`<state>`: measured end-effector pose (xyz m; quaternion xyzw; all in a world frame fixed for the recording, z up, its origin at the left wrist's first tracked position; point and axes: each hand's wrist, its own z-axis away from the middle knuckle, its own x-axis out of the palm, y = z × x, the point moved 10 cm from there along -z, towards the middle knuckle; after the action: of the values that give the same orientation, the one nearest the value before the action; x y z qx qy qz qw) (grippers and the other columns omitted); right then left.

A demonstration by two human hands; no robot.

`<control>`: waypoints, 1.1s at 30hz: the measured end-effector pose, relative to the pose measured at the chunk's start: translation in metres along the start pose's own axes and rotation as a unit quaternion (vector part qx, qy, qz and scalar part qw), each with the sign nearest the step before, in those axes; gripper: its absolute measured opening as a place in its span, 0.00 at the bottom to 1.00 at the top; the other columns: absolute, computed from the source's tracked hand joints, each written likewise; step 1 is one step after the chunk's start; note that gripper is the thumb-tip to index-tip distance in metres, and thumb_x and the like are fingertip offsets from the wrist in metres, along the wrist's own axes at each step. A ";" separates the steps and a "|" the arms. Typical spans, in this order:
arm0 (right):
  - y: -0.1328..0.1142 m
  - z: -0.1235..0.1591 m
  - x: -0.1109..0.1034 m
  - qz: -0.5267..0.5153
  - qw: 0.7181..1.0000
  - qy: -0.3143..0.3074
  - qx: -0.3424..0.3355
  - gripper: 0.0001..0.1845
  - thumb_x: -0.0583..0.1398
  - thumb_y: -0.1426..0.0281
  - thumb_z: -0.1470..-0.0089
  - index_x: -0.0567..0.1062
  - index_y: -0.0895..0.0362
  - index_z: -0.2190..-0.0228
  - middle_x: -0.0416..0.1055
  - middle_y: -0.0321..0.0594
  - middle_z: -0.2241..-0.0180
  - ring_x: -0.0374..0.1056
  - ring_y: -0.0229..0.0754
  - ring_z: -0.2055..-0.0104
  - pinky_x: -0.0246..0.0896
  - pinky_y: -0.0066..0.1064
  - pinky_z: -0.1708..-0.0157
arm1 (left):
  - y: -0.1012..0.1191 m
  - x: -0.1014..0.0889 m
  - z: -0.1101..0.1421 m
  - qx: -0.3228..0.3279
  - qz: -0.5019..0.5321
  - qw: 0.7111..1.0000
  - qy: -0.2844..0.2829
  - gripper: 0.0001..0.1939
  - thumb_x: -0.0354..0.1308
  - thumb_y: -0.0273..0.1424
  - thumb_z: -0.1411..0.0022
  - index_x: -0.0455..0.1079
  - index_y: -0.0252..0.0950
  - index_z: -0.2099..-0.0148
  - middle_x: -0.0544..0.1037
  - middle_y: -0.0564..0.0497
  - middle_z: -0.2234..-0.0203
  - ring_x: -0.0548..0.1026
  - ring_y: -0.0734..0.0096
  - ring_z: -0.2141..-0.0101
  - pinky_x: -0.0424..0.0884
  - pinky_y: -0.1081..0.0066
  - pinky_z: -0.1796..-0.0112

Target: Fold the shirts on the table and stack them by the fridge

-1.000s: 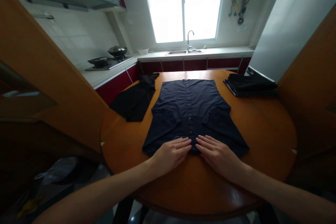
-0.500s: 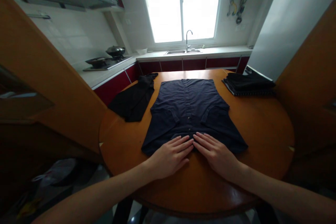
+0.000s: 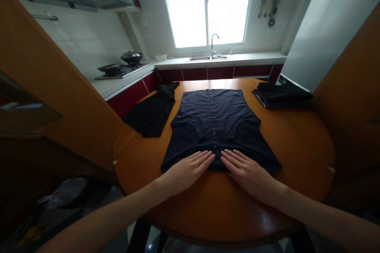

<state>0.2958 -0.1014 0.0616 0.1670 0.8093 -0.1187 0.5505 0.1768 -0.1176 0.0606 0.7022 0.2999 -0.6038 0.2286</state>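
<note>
A dark navy buttoned shirt (image 3: 215,114) lies spread flat, its collar end nearest me and its sleeves angled down to either side. My left hand (image 3: 190,170) rests on the collar edge, fingers stretched out flat and pointing to the right. Just across a small gap, my right hand (image 3: 246,172) lies flat on the same edge with its fingers straight. Neither hand grips the cloth. The palms partly hide the near edge of the shirt.
Under the shirt is a round wooden table (image 3: 299,142). A black garment (image 3: 152,112) lies at its left, and a stack of folded dark clothes (image 3: 283,95) sits at the right. Behind stand a counter with a sink (image 3: 208,58) and a stove with pans (image 3: 130,57).
My hands have slid slightly apart along the collar edge, leaving a gap between the fingertips. The left thumb is now tucked out of sight. The shirt lies much the same.
</note>
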 end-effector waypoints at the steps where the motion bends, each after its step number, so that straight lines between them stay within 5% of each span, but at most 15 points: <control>1: 0.001 0.001 0.000 0.015 1.000 -0.002 -0.005 0.31 0.54 0.83 0.43 0.65 0.65 0.38 0.62 0.54 0.35 0.58 0.51 0.33 0.58 0.47 0.36 | 0.001 0.000 -0.001 0.013 -0.010 1.000 -0.007 0.30 0.44 0.20 0.29 0.49 0.32 0.28 0.61 0.39 0.33 0.59 0.64 0.34 0.58 0.63 0.35; 10: 0.011 0.006 -0.010 0.049 0.999 0.023 -0.002 0.34 0.51 0.86 0.46 0.66 0.65 0.38 0.67 0.52 0.38 0.65 0.48 0.37 0.64 0.43 0.38 | -0.006 -0.018 -0.005 0.019 -0.006 1.000 0.005 0.36 0.45 0.16 0.35 0.44 0.31 0.27 0.62 0.40 0.33 0.61 0.66 0.34 0.62 0.67 0.36; 22: 0.009 -0.003 -0.011 0.051 0.998 0.027 -0.003 0.32 0.52 0.81 0.41 0.62 0.63 0.35 0.61 0.50 0.34 0.56 0.51 0.32 0.59 0.49 0.36 | -0.002 -0.022 -0.010 0.040 -0.058 0.993 0.094 0.23 0.45 0.21 0.28 0.59 0.27 0.33 0.73 0.37 0.41 0.71 0.60 0.41 0.71 0.64 0.42; 28: 0.002 -0.010 -0.004 0.062 0.997 0.021 -0.030 0.29 0.53 0.82 0.41 0.66 0.66 0.39 0.64 0.53 0.37 0.60 0.52 0.34 0.59 0.47 0.37 | -0.004 -0.010 -0.011 0.016 -0.060 0.997 0.037 0.22 0.50 0.23 0.30 0.64 0.25 0.36 0.70 0.35 0.39 0.67 0.55 0.37 0.66 0.60 0.39; 33: 0.002 -0.008 0.007 0.041 0.999 -0.012 -0.022 0.28 0.54 0.79 0.40 0.67 0.65 0.39 0.63 0.54 0.36 0.58 0.52 0.33 0.57 0.48 0.35 | -0.002 -0.008 -0.011 -0.005 -0.012 1.000 0.010 0.29 0.52 0.30 0.29 0.55 0.31 0.29 0.60 0.39 0.33 0.58 0.55 0.33 0.58 0.55 0.35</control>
<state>0.2872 -0.0953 0.0577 0.1864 0.7973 -0.0808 0.5684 0.1825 -0.1102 0.0705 0.7037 0.3137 -0.5978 0.2217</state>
